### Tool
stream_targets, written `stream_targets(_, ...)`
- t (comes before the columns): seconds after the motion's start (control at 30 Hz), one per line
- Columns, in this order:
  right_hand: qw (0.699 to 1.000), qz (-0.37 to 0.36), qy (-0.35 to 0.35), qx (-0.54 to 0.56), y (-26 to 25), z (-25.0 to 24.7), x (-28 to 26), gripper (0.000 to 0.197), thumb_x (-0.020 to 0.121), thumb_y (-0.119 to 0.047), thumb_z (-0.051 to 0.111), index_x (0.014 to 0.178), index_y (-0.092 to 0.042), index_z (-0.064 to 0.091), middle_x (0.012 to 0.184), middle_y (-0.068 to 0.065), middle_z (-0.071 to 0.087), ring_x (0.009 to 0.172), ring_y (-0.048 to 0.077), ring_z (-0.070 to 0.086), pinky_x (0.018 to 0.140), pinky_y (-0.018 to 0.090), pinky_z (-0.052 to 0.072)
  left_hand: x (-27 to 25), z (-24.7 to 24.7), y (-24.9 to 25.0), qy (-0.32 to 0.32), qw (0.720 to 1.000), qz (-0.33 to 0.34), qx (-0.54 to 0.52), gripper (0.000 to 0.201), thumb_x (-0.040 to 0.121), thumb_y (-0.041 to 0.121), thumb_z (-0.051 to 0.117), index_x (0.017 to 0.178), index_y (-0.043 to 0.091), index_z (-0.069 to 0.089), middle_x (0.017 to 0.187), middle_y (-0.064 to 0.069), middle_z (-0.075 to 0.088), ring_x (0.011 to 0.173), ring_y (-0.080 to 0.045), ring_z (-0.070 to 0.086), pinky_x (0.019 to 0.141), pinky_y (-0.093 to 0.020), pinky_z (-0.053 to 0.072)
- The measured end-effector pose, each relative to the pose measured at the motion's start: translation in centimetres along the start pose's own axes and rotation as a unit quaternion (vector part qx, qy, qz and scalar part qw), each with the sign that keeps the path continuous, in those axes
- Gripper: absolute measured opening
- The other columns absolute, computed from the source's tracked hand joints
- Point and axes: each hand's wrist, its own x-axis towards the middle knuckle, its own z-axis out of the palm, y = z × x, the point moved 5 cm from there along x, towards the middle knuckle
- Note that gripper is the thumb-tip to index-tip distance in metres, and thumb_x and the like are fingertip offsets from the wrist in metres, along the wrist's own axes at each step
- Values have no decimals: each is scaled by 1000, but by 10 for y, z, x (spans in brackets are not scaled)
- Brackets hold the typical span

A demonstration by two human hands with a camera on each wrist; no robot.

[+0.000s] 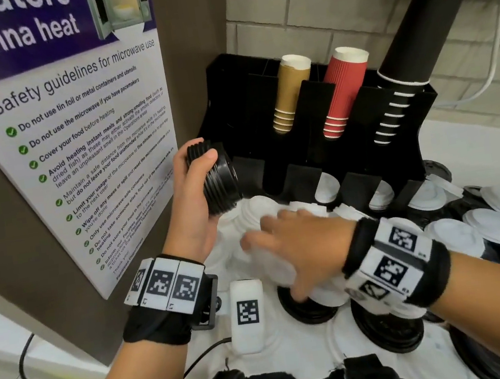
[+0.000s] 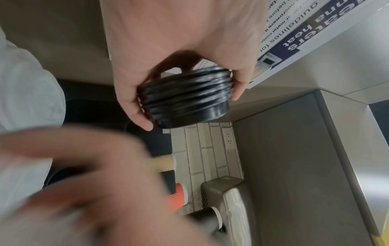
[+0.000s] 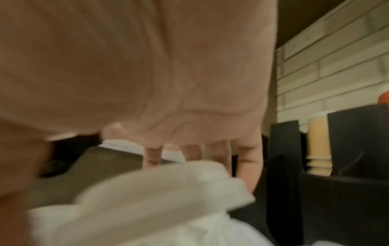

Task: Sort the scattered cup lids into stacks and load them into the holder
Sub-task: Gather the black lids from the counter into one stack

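My left hand grips a stack of several black lids on its side, thumb on top, just left of the black holder. In the left wrist view the same black lid stack sits between the thumb and fingers of my left hand. My right hand hovers, blurred, with fingers spread over a heap of white lids in front of the holder. The right wrist view shows its straight fingers above blurred white lids. White lids fill the holder's lower slots.
Gold, red and black cup stacks stand in the holder. Short black lid stacks and more white lids cover the counter at right. A white tagged block lies near my left wrist. A poster covers the left wall.
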Motion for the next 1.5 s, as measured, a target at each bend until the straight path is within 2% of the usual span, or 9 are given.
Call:
stream_targets(0.13,986,59,133,-76,13,-33,1,86,70,-49,73,137,-23,26,127,2,42,111,25,43,91,39,40,0,-1,2,-2,1000,6,-4,40,74,37,64,113,30,54,98,4,64,84,-12,65,63,-31,52)
stream_targets(0.37,986,-19,-96,-139,-12,24,-7,87,63,-61,75,131,-16,42,123,3,49,115,24,38,97,40,26,2,-4,2,4,1000,6,-2,49,65,43,69,110,31,55,104,0,59,89,-17,61,67,-37,52)
stream_targets(0.5,981,-16,-95,-171,-11,37,-7,85,67,-50,77,133,-14,37,126,7,48,117,26,36,97,40,26,0,-3,-1,-2,1000,1,9,53,64,45,69,113,32,54,111,0,58,94,-16,61,65,-34,53)
stream_targets(0.83,995,-33,60,78,15,-3,-5,76,61,-51,78,122,-33,36,110,-13,52,103,13,36,85,33,23,-1,-5,3,15,1000,22,-5,52,65,44,69,112,30,53,106,0,58,89,-16,60,67,-35,52)
stream_targets(0.97,946,-23,165,279,38,-31,-8,80,65,-46,82,127,-33,34,120,-11,45,112,12,42,94,29,36,-2,-8,8,77,994,72,-13,49,73,35,64,119,24,50,109,-2,56,87,-13,59,65,-28,51)
stream_targets(1.07,882,-5,267,389,56,-50,-8,76,70,-32,84,126,-26,33,119,-2,42,106,12,49,79,10,45,-3,-4,8,68,995,71,1,44,78,32,61,119,25,50,103,2,59,86,-11,60,67,-29,50)
stream_targets(1.17,821,-17,308,481,64,-60,-8,72,70,-21,83,126,-22,37,117,-1,44,104,17,59,75,19,54,-5,5,4,0,1000,26,5,36,80,33,59,115,30,53,100,7,66,87,-11,65,65,-30,52)
stream_targets(1.3,806,-59,282,517,63,-62,-8,74,69,-20,83,131,-24,44,124,-3,49,112,15,59,84,29,55,-11,17,-2,-74,997,-27,17,37,83,34,57,119,33,56,113,-1,65,99,-21,63,76,-42,49)
stream_targets(1.5,790,-87,267,545,56,-59,-7,78,65,-13,85,131,-23,45,129,-1,47,113,13,59,79,30,57,-16,24,-4,-73,996,-35,23,39,81,36,58,120,34,56,113,0,66,97,-21,66,62,-35,54)
